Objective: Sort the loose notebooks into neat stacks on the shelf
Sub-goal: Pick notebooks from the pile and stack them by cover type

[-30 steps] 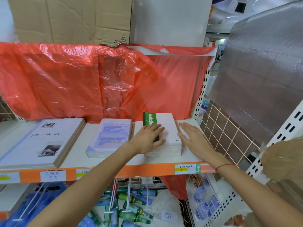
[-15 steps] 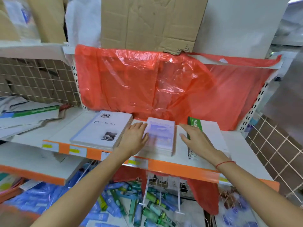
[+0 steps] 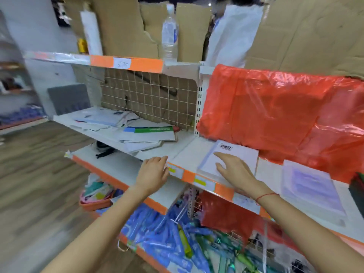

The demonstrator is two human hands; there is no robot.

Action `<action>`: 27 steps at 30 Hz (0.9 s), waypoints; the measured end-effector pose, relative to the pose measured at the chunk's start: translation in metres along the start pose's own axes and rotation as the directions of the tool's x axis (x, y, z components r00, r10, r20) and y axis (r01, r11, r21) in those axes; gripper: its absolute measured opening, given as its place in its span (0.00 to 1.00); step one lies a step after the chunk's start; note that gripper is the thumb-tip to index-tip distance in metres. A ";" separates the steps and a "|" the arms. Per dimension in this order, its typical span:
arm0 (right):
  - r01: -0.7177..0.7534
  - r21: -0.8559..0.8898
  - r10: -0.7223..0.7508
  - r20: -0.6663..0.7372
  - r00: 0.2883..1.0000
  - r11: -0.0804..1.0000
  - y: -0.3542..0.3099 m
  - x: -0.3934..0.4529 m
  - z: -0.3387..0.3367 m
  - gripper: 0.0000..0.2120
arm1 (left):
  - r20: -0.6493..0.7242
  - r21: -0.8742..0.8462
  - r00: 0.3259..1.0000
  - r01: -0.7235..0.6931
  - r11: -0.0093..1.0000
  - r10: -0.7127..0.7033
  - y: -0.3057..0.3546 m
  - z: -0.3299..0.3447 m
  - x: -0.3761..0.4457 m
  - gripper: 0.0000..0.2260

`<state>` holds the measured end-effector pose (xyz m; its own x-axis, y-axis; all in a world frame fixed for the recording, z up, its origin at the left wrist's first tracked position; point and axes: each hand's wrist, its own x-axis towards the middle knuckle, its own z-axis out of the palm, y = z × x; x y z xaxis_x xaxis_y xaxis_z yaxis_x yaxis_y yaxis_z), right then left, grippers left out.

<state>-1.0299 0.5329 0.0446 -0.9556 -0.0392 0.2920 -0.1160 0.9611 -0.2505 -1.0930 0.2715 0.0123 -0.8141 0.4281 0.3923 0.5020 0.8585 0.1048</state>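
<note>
Head view first, biggest things down — what fills it?
— Orange plastic sheet draped behind the white shelf, whose front edge carries an orange price strip. Torn cardboard stands along the upper shelf, with a clear water bottle in front of it.

— And the notebooks?
— A loose pile of notebooks lies scattered on the neighbouring shelf to the left, one with a green and blue band. On the near shelf sits a stack of white notebooks, square to the edge; further right, a stack with a pale purple cover, blurred.

— Hands?
— The right hand lies flat over the white stack, fingers straight and spread, gripping nothing; a red thread circles that wrist. The left hand is at the shelf's front edge by the price strip, fingers relaxed and slightly bent, holding nothing; whether it touches the edge I cannot tell
</note>
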 end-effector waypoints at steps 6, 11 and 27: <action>0.121 0.008 -0.121 0.075 0.990 0.993 -0.078 0.068 0.042 0.22 | -0.026 0.010 0.986 0.165 0.986 -0.165 -0.104 -0.010 -0.023 0.22; 0.175 0.023 -0.176 0.090 0.980 0.984 -0.119 0.122 0.071 0.21 | -0.068 -0.010 0.973 0.220 0.975 -0.221 -0.161 -0.002 -0.020 0.15; 0.068 -0.129 -0.040 0.207 0.978 0.989 -0.176 0.303 0.150 0.23 | 0.011 0.008 0.970 0.243 0.970 -0.243 -0.310 0.021 0.110 0.18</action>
<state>-1.3395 0.3109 0.0385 -0.9855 -0.1338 0.1046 -0.1450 0.9834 -0.1089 -1.3439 0.0583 0.0039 -0.9148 0.2098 0.3452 0.2868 0.9391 0.1892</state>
